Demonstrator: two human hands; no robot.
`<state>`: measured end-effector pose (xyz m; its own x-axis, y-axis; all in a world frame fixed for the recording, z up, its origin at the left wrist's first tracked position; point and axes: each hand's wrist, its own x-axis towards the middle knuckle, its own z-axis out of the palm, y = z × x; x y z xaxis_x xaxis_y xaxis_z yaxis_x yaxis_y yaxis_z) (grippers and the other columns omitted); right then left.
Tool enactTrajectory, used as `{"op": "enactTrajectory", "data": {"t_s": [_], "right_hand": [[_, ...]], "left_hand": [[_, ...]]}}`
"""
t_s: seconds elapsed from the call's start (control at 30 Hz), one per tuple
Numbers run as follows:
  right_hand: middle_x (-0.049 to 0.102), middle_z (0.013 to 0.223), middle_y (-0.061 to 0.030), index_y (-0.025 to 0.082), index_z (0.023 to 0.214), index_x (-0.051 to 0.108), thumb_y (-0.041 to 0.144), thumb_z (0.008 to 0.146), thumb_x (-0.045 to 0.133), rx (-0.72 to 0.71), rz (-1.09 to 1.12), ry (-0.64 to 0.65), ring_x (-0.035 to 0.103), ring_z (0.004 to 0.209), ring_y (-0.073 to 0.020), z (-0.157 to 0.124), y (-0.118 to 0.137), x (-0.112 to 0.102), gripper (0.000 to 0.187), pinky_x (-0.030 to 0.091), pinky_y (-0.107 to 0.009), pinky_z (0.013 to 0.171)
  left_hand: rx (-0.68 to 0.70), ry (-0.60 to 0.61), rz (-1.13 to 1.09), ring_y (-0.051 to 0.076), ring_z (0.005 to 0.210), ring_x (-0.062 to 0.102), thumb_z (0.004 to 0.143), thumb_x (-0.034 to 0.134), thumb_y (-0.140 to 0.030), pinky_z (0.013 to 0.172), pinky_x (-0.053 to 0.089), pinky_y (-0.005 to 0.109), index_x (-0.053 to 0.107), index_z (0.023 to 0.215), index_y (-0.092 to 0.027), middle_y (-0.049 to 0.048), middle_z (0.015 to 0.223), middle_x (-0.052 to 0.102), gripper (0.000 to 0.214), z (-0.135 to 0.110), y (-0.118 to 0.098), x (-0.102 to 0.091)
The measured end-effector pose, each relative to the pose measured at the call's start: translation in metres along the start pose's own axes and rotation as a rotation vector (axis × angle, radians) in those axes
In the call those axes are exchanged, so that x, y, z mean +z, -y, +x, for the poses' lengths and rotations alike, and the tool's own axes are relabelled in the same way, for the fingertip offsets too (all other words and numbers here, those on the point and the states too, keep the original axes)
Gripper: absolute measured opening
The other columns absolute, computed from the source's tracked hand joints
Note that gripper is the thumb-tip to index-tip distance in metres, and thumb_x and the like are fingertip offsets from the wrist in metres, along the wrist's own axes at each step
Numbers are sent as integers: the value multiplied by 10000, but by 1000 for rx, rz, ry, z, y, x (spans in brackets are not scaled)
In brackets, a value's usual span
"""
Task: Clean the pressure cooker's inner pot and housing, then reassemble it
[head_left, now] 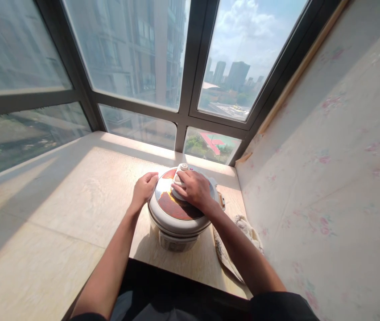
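An electric pressure cooker (179, 228) stands upright on the pale sill, its front panel facing me. Its round lid (168, 206) is on, with a white rim and a worn, reddish-brown and silvery top. My right hand (195, 188) is wrapped round the white lid handle (179, 178) at the centre. At the cooker's left edge, my left hand (146, 189) is closed with fingers curled against the side; the part it grips is hidden behind the hand.
A crumpled, patterned cloth (232, 249) lies right of the cooker, partly under my right forearm. Dark-framed windows (183, 107) rise behind the sill (59, 196). A flower-papered wall (327, 187) stands close on the right.
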<state>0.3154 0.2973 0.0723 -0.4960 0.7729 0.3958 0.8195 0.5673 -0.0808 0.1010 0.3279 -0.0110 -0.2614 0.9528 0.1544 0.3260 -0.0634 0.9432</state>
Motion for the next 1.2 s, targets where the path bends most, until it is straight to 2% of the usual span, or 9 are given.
{"op": "enactTrajectory", "data": {"t_s": [0.1, 0.2, 0.3, 0.4, 0.53, 0.73, 0.97, 1.2], "right_hand": [[690, 1042, -92, 182, 1082, 654, 467, 992, 568, -89, 99, 47, 601, 923, -231, 4, -15, -2, 311, 365, -315, 751], [701, 1085, -55, 217, 1174, 645, 471, 937, 653, -184, 251, 176, 610, 939, -213, 13, -32, -5, 347, 362, -287, 741], [707, 1036, -41, 218, 1165, 645, 539, 882, 702, -171, 287, 238, 603, 868, -200, 19, -36, -5, 431, 340, -283, 711], [702, 985, -56, 189, 1060, 653, 521, 904, 678, -102, 239, 166, 585, 822, -192, 18, -28, -1, 368, 324, -293, 692], [711, 1031, -57, 193, 1044, 649, 477, 928, 671, -91, 248, 62, 607, 898, -198, 10, -18, 2, 308, 353, -293, 729], [726, 1082, -57, 207, 1097, 664, 466, 928, 682, -54, 222, 78, 629, 938, -210, 7, -17, -2, 310, 364, -292, 738], [733, 1089, -41, 208, 1186, 674, 473, 905, 707, -17, 255, 33, 647, 955, -215, 6, -13, 0, 387, 379, -296, 750], [733, 1145, -40, 228, 1210, 675, 475, 900, 712, 65, 251, 50, 655, 1024, -229, 6, -7, -2, 398, 414, -298, 794]], "left_hand": [[9, -16, -51, 281, 1003, 698, 767, 544, -523, 919, 524, 369, 744, 1037, -130, 127, 1073, 760, 517, -8, -2, -3], [-3, -44, -76, 277, 971, 701, 748, 540, -501, 886, 530, 362, 748, 999, -128, 122, 1036, 765, 495, -11, -6, -3], [-16, -65, -92, 267, 924, 702, 735, 537, -478, 833, 535, 349, 751, 959, -136, 106, 987, 770, 461, -11, -8, -3], [-16, -79, -97, 259, 891, 700, 727, 543, -463, 801, 536, 339, 755, 922, -141, 95, 951, 772, 432, -11, -9, -3], [-20, -95, -92, 252, 861, 701, 735, 540, -426, 768, 541, 332, 762, 896, -151, 85, 916, 771, 388, -12, -10, -3], [-7, -101, -86, 247, 858, 700, 764, 537, -449, 774, 542, 333, 762, 906, -145, 85, 908, 770, 405, -11, -8, -2], [-14, -59, -163, 252, 893, 700, 712, 580, -438, 810, 538, 337, 751, 940, -134, 97, 960, 769, 417, -11, -5, -1], [5, -31, -260, 245, 911, 697, 760, 588, -527, 830, 534, 334, 740, 950, -116, 120, 985, 761, 478, -10, -1, -2]]}}
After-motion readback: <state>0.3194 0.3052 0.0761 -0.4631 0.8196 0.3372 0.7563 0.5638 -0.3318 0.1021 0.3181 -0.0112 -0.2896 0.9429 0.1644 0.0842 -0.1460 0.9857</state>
